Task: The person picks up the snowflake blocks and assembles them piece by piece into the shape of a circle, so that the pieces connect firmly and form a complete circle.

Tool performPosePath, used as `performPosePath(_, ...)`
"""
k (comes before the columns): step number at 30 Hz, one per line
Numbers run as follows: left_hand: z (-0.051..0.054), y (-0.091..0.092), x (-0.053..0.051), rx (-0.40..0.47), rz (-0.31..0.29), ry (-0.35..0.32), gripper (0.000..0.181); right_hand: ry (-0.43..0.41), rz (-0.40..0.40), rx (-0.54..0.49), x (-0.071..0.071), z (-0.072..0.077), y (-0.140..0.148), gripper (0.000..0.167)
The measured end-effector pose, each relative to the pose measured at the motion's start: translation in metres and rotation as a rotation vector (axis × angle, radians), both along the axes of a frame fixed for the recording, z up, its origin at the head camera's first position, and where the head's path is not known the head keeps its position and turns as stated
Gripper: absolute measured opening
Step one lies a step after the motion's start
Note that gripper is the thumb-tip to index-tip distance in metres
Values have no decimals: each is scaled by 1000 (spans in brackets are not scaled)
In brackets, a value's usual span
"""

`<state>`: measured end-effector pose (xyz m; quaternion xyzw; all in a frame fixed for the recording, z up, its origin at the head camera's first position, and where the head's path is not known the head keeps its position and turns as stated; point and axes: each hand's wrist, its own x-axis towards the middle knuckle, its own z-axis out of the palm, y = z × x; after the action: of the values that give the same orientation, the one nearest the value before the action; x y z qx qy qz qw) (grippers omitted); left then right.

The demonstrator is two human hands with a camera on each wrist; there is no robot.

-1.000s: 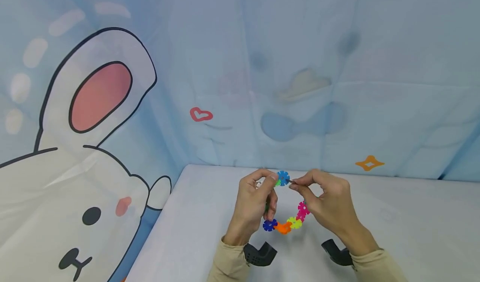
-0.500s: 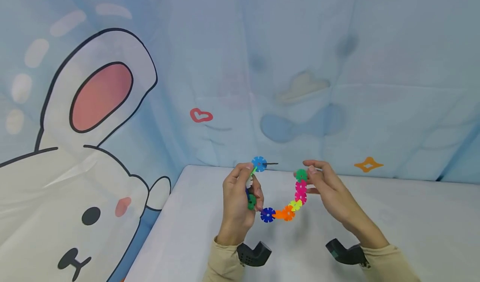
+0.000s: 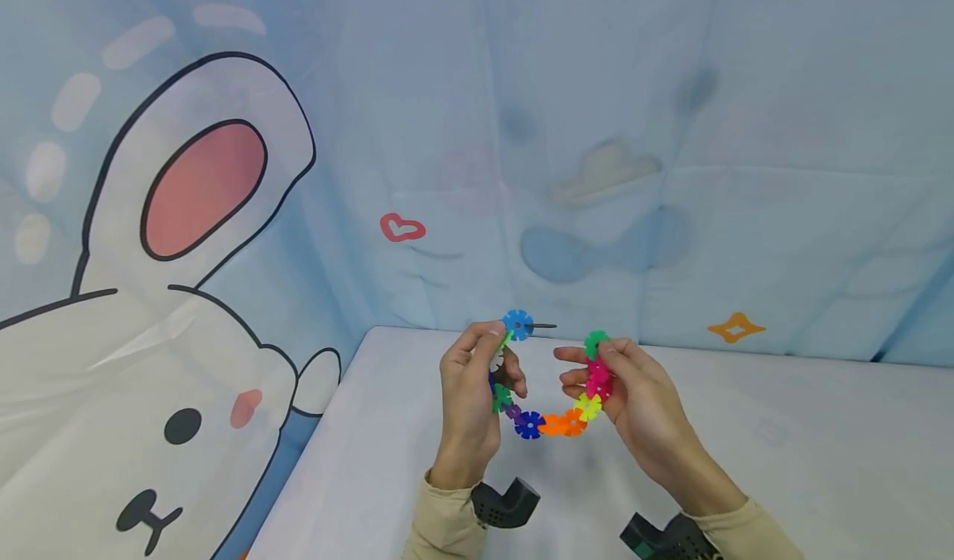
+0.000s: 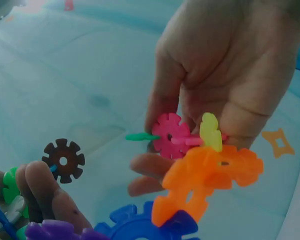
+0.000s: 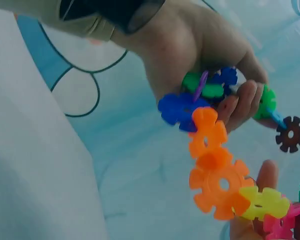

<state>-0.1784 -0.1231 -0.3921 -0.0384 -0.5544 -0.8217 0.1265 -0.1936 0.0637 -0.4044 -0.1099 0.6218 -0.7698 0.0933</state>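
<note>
A curved chain of slotted plastic snowflake discs hangs between both hands above the table. My left hand (image 3: 469, 394) grips its left part, around a white disc and a light green one. Past the fingertips stick out a light blue disc (image 3: 517, 324) and a brown disc (image 4: 63, 161), edge-on in the head view. Dark blue (image 3: 530, 425), orange (image 3: 574, 422) and yellow (image 3: 588, 407) discs form the sagging bottom. My right hand (image 3: 652, 403) holds the pink discs (image 3: 599, 379), thumb in front, fingers behind. A green disc (image 3: 595, 344) ends that side, apart from the brown one.
Below the hands lies a white-covered table (image 3: 805, 461). A light blue curtain (image 3: 447, 129) with a printed rabbit (image 3: 186, 378) hangs behind and to the left. Dark camera mounts (image 3: 507, 504) sit on both wrists.
The right hand has let go of the brown disc and now holds the pink discs near the other end. The left hand has shifted left with its end, opening a gap between the two ends.
</note>
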Motion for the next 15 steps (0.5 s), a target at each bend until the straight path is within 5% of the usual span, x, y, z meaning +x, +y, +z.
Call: performPosePath(15,8,2,11,-102,-59,251,33,133,-65,-61,28,23,4,25)
